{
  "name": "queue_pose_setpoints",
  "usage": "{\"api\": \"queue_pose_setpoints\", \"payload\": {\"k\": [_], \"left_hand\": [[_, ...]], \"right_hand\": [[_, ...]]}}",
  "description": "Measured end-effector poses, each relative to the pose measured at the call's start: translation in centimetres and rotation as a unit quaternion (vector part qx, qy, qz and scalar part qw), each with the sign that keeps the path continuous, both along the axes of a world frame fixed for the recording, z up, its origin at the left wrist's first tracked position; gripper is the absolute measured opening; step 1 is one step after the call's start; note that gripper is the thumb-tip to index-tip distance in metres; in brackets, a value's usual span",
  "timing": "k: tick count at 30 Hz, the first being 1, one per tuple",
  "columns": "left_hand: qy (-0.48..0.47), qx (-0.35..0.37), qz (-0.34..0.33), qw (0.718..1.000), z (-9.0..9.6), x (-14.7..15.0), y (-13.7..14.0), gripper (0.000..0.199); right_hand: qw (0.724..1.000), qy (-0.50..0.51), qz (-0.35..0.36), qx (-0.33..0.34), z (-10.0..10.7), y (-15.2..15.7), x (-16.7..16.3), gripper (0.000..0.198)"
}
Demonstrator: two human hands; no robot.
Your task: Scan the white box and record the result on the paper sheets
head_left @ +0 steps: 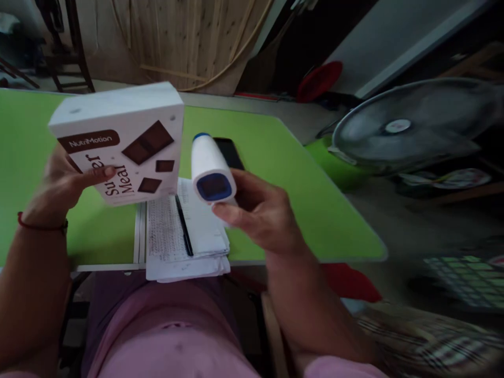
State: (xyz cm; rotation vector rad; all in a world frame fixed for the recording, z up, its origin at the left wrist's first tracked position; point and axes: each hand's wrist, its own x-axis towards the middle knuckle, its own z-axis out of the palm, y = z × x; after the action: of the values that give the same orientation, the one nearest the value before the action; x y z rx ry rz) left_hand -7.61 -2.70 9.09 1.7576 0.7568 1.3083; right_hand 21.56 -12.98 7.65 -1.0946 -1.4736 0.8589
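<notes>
In the head view my left hand [65, 184] grips a white box [129, 163] from its left side, thumb across the front. The box bears brown bar pictures and the words "NutriMotion" and "Meal"; it is held tilted above the table. My right hand [263, 210] is closed around a white and blue infrared thermometer [212, 168], its dark blue-rimmed screen facing me. Its grip is mostly hidden by my fingers. Below and between both hands lie handwritten papers [165, 236] with a black pen [184, 226] on top. A dark phone [229, 152] lies partly behind the thermometer.
The green table [307, 210] spans the view, and the papers overhang its near edge. To the right stands a large fan [409, 123], beside a green bin [338, 165]. A red round object [321, 81] and a dark chair [69, 63] are beyond the table.
</notes>
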Motion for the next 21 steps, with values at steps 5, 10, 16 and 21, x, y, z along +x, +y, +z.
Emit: {"api": "queue_pose_setpoints", "payload": {"k": [5,10,16,21], "left_hand": [[-0.029,0.019,0.084,0.996,-1.1,0.2,1.4,0.061],[-0.025,0.005,0.096,0.995,-1.7,0.6,1.6,0.067],[0.006,-0.007,0.106,0.994,-1.9,1.0,1.8,0.062],[0.029,0.011,0.095,0.995,-1.9,0.8,1.8,0.06]], "right_hand": [[0.961,-0.272,-0.041,0.01,-3.3,3.1,8.6,0.052],[0.919,-0.394,0.012,0.022,-5.5,4.4,11.6,0.052],[0.89,-0.453,0.01,0.043,-7.5,5.2,11.4,0.052],[0.867,-0.493,0.014,0.069,-8.1,5.6,11.6,0.051]]}}
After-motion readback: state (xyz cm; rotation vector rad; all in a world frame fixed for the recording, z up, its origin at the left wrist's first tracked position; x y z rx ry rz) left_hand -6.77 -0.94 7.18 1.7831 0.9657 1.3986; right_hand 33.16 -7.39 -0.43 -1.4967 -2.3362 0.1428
